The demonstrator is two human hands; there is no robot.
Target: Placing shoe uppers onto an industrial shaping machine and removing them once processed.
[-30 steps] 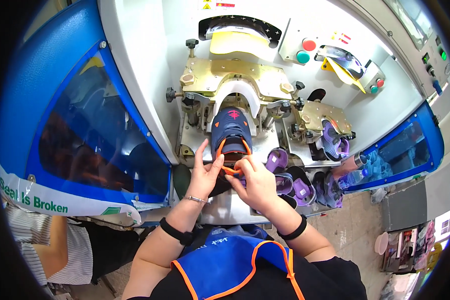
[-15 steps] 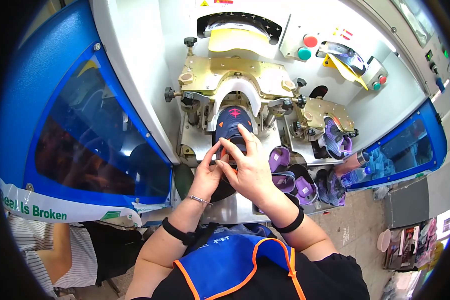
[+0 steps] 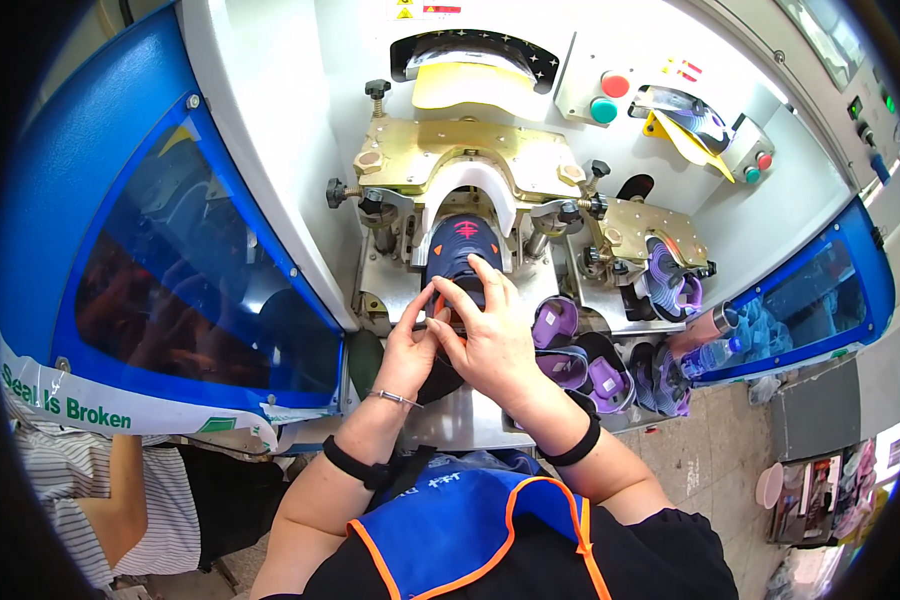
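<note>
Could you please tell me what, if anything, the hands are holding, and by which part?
The left hand and right hand meet at the opening of a dark navy shoe with orange markings; whether either grips it cannot be told.

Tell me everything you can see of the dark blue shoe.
The dark blue shoe looks like fabric, with a red mark on its toe, orange patches either side and orange at the opening. It sits upright, pointing away from you, toe by a curved white pad. Your left hand and right hand touch it near the opening, heel mostly hidden.
</note>
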